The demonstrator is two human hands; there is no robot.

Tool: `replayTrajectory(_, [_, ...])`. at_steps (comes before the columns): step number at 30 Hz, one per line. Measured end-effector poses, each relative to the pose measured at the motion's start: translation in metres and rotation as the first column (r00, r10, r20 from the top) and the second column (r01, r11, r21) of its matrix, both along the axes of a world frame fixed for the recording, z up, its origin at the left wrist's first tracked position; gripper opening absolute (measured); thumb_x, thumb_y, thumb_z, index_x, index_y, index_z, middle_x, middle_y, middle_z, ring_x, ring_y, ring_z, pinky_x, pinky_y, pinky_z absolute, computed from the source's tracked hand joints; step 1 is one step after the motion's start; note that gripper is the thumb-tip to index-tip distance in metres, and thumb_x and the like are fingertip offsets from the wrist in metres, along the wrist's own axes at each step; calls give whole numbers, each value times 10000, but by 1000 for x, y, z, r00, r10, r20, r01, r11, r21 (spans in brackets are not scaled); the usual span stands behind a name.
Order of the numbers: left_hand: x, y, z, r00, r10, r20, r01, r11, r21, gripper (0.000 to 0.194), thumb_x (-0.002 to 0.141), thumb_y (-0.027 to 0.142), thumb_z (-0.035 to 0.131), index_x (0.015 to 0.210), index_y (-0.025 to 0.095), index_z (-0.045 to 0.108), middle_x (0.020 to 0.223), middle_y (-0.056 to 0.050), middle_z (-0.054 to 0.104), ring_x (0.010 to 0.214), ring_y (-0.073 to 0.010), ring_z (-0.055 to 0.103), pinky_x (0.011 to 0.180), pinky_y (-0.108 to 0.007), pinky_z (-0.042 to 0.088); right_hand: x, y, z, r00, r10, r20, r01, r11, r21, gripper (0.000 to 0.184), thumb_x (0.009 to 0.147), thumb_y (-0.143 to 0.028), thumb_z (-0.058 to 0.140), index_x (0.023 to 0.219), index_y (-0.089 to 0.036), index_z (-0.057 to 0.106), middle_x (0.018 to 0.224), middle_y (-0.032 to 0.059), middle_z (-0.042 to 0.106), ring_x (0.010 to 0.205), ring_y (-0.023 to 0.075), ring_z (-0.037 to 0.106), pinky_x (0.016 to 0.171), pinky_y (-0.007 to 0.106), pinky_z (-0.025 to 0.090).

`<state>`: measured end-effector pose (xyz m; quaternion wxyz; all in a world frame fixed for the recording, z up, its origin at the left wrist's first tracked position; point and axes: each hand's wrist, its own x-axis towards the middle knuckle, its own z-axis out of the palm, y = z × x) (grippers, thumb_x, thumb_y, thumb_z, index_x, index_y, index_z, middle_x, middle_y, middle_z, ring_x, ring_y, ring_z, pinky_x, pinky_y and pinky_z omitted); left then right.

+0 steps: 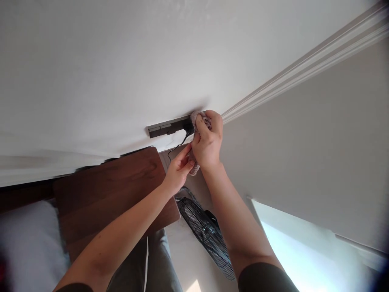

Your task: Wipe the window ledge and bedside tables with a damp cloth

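My right hand (208, 140) is closed around a pale pinkish cloth (199, 118) and presses it against the right end of a dark wall socket panel (165, 127) on the white wall. A black plug (188, 129) with a thin black cable sits in that panel, just left of the cloth. My left hand (179, 168) is just below, its fingers pinched on the cloth's hanging lower end (193, 169), close to the cable.
A dark wooden bedside table (112, 190) stands below the panel, with a white pillow (27, 239) at the far left. A black floor fan (206, 235) lies on the pale floor below my hands. White skirting (304, 67) runs along the adjoining wall.
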<state>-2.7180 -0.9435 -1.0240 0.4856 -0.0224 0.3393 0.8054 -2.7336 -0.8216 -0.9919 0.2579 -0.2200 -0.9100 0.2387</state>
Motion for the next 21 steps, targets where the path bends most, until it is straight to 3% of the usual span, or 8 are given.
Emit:
replayTrajectory(3, [-2,-10,0,1000,17,-5,-17,1000,-18,661,724,352,799,1335,257,564,848,-5,664,759,-118,575,692,-252,423,-4,-11,-1,1000,17,-2,-17,1000,-8,343,956,-193,368,1161,-275,630,1163,104,515,1117,237,502,950,442,464])
replayTrajectory(12, [-7,-37,2,993,117,-16,-118,992,-41,562,706,297,814,1239,267,637,806,9,634,717,-97,541,681,-244,420,-15,-42,-3,997,79,-26,-78,997,27,343,967,-200,358,1201,-302,587,1134,89,508,1082,221,508,921,420,475])
replayTrajectory(21, [-11,-53,0,992,115,-42,-117,992,-56,582,708,332,810,1256,261,630,766,8,616,696,-105,524,661,-251,418,-19,-58,-4,997,62,-44,-61,998,32,372,966,-199,334,1229,-315,571,1121,88,503,1071,229,511,904,427,463])
